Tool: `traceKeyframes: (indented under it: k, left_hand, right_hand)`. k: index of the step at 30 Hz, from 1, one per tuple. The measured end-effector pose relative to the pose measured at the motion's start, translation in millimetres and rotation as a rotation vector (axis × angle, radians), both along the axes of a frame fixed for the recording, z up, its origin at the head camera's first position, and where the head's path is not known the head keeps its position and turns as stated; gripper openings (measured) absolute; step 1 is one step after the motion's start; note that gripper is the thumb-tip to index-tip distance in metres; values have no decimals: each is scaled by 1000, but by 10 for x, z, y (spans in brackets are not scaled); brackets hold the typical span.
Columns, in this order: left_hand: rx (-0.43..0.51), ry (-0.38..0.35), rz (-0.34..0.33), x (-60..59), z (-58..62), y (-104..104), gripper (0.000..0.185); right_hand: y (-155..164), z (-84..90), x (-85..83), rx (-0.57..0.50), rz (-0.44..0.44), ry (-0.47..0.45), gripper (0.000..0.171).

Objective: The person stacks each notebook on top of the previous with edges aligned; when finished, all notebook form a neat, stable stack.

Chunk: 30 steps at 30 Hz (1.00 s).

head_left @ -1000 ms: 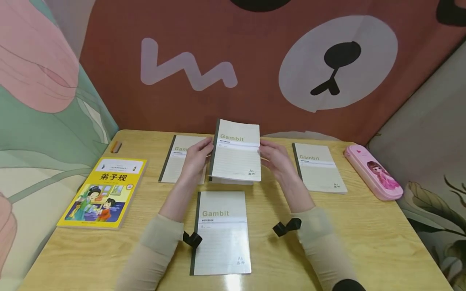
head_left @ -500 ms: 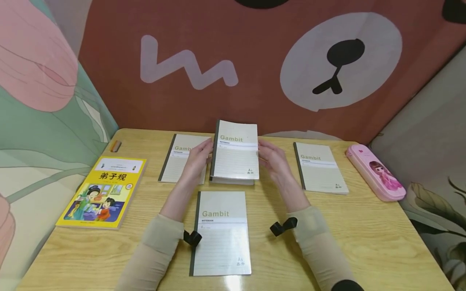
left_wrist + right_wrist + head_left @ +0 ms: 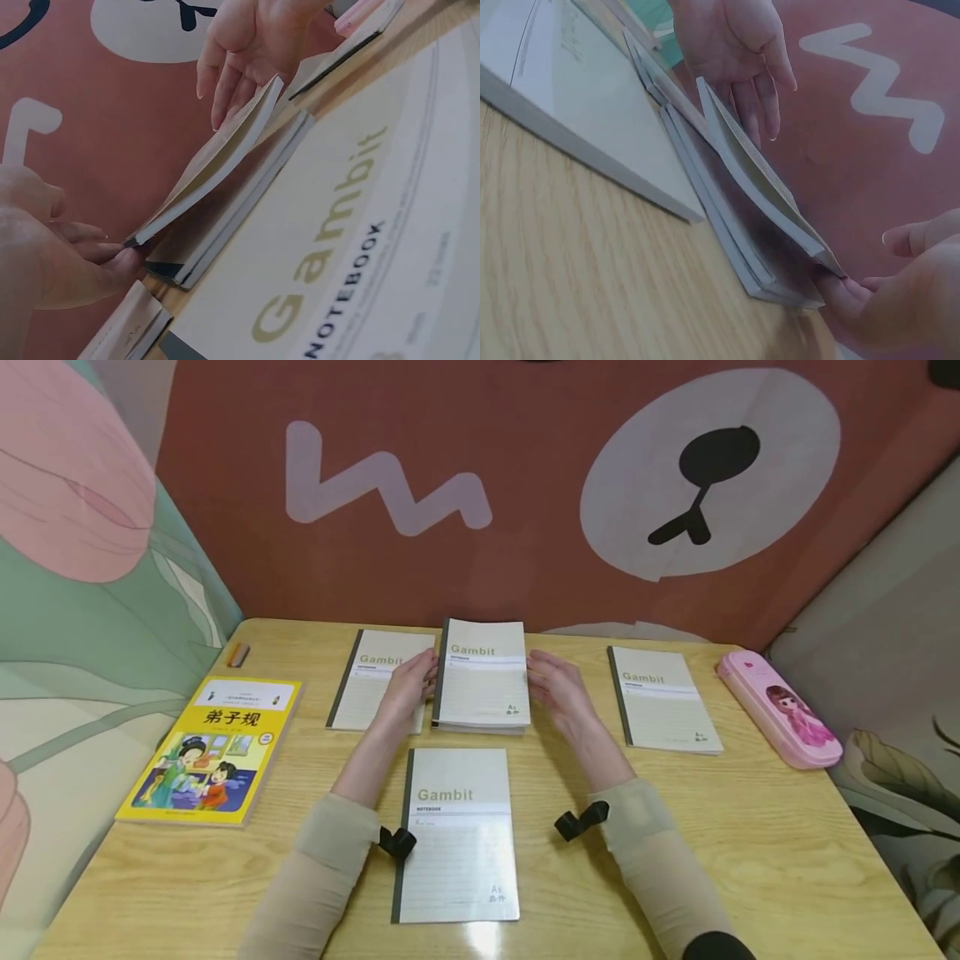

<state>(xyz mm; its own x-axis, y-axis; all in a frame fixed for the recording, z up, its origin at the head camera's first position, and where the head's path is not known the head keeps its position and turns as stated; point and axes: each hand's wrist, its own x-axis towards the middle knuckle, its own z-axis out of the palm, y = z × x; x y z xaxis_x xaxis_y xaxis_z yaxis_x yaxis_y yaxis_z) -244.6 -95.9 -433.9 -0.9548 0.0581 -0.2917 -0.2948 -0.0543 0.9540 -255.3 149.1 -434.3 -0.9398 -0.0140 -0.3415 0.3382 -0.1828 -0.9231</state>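
Observation:
In the head view, a pale grey Gambit notebook (image 3: 483,677) with a dark spine lies over another Gambit notebook (image 3: 487,730), between my two hands. Both wrist views show the upper notebook (image 3: 765,187) tilted, with a gap between it and the lower one (image 3: 247,202). My left hand (image 3: 405,689) has its fingertips at the spine side, thumb raised. My right hand (image 3: 558,689) touches the opposite edge from below with its fingers; its thumb stands apart from the cover. In front lies another Gambit notebook (image 3: 461,852), flat on the table.
One Gambit notebook (image 3: 367,693) lies beside my left hand, and another (image 3: 660,697) to the right. A pink pencil case (image 3: 783,710) is at the table's right edge. At left are a yellow book (image 3: 213,760) and a small brownish block (image 3: 238,655). A curtain (image 3: 375,577) hangs behind.
The upper notebook has come down closer to the one beneath it. My right hand's fingers have loosened from its edge. The view has tilted slightly downward.

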Motion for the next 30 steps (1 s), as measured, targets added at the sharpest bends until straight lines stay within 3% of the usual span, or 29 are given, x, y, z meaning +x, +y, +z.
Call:
traceKeyframes:
  k: [14, 30]
  left_hand:
    - [-63, 16, -24, -54, -102, -15, 64]
    - [-83, 29, -41, -28, -98, -2, 64]
  right_hand:
    - [-4, -90, -48, 79, 55, 8, 59]
    - [-9, -100, -40, 101, 97, 58, 63]
